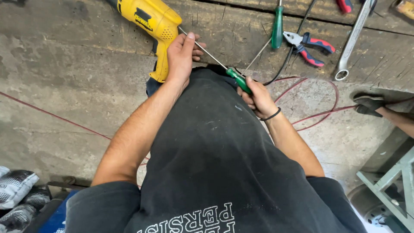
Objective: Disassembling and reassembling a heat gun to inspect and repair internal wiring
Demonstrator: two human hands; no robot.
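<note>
Screwdriver [235,77] in right hand [258,98], tip at drill [155,26].

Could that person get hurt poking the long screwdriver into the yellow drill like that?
Maybe. The left hand steadies the yellow plastic power drill right beside the thin metal shaft of the green-handled screwdriver, which the right hand pushes; a slip might jab the fingers. The drill's black cord trails across the worn wooden bench; if it is plugged in, which I cannot tell, the drill could start.

My left hand [181,56] covers part of the drill [151,21]'s grip. The drill's front runs off the top edge. The screwdriver [224,69]'s tip hides behind the drill.
</note>
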